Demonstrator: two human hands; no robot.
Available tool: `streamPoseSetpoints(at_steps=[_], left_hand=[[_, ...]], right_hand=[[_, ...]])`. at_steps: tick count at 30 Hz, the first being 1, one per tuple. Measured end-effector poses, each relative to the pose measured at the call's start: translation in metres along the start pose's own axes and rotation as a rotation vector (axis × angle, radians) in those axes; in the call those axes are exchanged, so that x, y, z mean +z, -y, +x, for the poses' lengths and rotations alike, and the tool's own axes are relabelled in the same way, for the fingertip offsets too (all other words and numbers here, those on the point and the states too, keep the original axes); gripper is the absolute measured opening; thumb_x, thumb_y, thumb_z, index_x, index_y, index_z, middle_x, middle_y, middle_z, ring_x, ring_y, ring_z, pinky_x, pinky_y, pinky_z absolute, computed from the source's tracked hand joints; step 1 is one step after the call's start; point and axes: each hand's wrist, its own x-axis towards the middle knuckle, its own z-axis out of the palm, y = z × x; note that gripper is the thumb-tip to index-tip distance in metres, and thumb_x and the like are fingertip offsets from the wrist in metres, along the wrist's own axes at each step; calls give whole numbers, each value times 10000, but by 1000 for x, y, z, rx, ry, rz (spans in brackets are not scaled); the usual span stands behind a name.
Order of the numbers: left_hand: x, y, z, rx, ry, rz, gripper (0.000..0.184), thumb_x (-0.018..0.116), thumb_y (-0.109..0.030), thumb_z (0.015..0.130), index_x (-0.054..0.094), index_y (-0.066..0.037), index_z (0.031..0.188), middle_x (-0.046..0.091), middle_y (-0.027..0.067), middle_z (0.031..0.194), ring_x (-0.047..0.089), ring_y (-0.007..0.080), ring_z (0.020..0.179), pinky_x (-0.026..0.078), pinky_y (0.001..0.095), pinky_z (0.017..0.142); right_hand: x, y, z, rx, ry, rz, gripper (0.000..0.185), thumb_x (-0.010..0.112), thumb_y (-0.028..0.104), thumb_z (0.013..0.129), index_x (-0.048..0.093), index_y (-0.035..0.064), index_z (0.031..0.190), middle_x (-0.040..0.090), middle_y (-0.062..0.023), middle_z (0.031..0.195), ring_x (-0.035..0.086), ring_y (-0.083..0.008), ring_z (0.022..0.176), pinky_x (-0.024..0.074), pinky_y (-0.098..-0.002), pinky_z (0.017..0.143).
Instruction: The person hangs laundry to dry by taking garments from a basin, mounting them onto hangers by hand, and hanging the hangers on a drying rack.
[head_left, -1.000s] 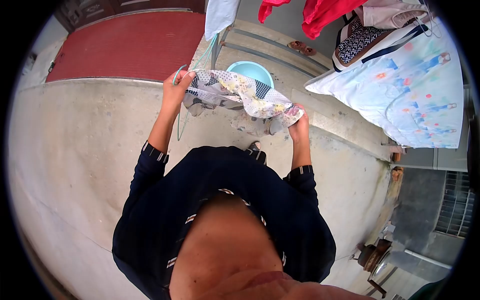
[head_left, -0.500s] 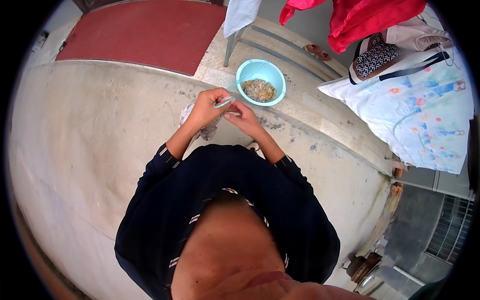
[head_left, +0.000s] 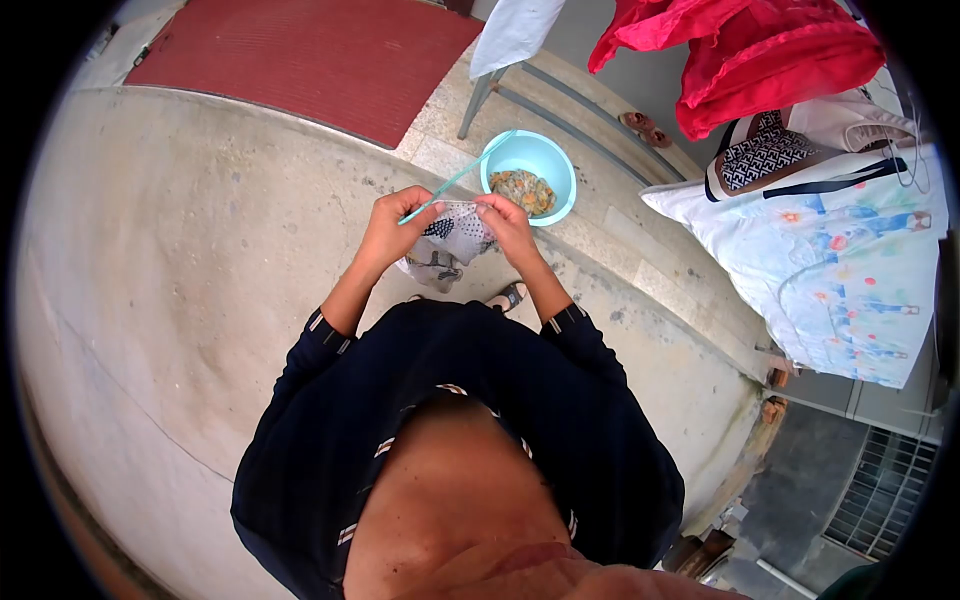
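Observation:
A thin teal clothes hanger point(head_left: 462, 172), seen nearly edge-on, runs out of my left hand point(head_left: 392, 230) and slants up toward the blue basin. Between my hands hangs a thin white garment point(head_left: 462, 236) with black dots and grey patches. My left hand is closed around the hanger and appears to pinch the garment's upper edge too. Fingers of my right hand point(head_left: 508, 225) grip the other end of that edge. Just beyond stands the light blue basin point(head_left: 560, 160), holding a wet-looking patterned cloth point(head_left: 523, 190) in grey and orange.
The basin is on a raised tiled step point(head_left: 630, 215) next to a metal-legged rack point(head_left: 570, 125). Red clothing point(head_left: 760, 70) and a white flowered garment point(head_left: 830, 260) hang at the right. A red mat point(head_left: 300, 65) lies at upper left, slippers point(head_left: 645, 128) under the rack.
My hands have moved apart, and the dotted garment is now spread between them. The hanger now points more plainly toward the basin from my left hand.

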Motion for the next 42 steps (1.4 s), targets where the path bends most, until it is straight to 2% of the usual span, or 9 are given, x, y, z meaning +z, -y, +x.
streamPoseSetpoints(at_steps=[3, 9, 12, 17, 21, 27, 31, 36, 42], left_hand=[[0, -5, 1, 5, 30, 52, 108, 636, -104, 822, 593, -18, 774, 521, -34, 607, 425, 29, 589, 378, 208, 537], [9, -1, -3, 48, 151, 130, 113, 637, -106, 828, 593, -28, 758, 486, -63, 617, 384, 17, 580, 336, 196, 510], [3, 2, 1, 13, 88, 72, 114, 633, -120, 827, 597, -21, 783, 496, -37, 605, 400, 29, 580, 358, 207, 523], [-29, 16, 6, -3, 58, 153, 137, 624, -145, 834, 604, -10, 817, 515, -5, 606, 451, 43, 616, 396, 219, 564], [-31, 36, 5, 177, 51, 463, 67, 613, -96, 794, 623, -39, 827, 590, 71, 718, 583, 212, 651, 454, 296, 611], [-51, 64, 5, 100, 87, 414, 45, 615, -40, 756, 617, -42, 801, 589, 81, 786, 600, 261, 753, 463, 330, 657], [-64, 95, 3, 253, 27, 444, 137, 628, 3, 720, 607, -43, 847, 595, 98, 999, 594, 274, 914, 468, 320, 746], [-68, 105, 1, 159, -30, 372, 211, 557, 72, 686, 596, -41, 860, 566, 123, 1101, 580, 294, 973, 471, 329, 775], [-65, 94, -3, 110, -58, 376, 333, 509, 100, 666, 582, -59, 950, 527, 134, 1165, 589, 288, 933, 489, 328, 736]], right_hand=[[-7, 5, -3, -36, 71, -188, 167, 538, 147, 865, 630, 20, 924, 608, 21, 815, 526, -48, 745, 425, -206, 653], [-15, 17, -5, 138, -136, -885, 228, 635, 144, 711, 651, 104, 935, 653, -83, 860, 621, -204, 763, 475, -295, 694], [-48, -6, -11, -69, -413, -1072, 250, 613, 100, 680, 653, 106, 927, 648, -103, 815, 615, -210, 728, 476, -291, 694], [-131, -51, -33, 185, -553, -841, 275, 624, 120, 671, 646, 80, 942, 646, -97, 861, 616, -207, 802, 481, -304, 735], [-130, -44, -40, 93, -561, -795, 285, 601, 74, 687, 637, 53, 969, 644, -92, 906, 608, -177, 827, 475, -293, 756], [-88, 7, -44, 151, -74, -470, 305, 479, -27, 721, 634, 46, 974, 623, -23, 949, 567, -109, 868, 438, -238, 784], [-61, 33, -46, 286, 56, -102, 300, 445, -1, 744, 624, 38, 982, 607, -23, 946, 555, -113, 881, 428, -225, 778], [-50, 32, -41, 306, 158, 259, 248, 460, 18, 752, 593, 45, 960, 560, -11, 864, 530, -101, 810, 424, -236, 712], [-28, 36, -30, 200, 106, -353, 78, 582, 74, 770, 508, 92, 787, 478, 53, 730, 437, -37, 673, 349, -200, 578]])
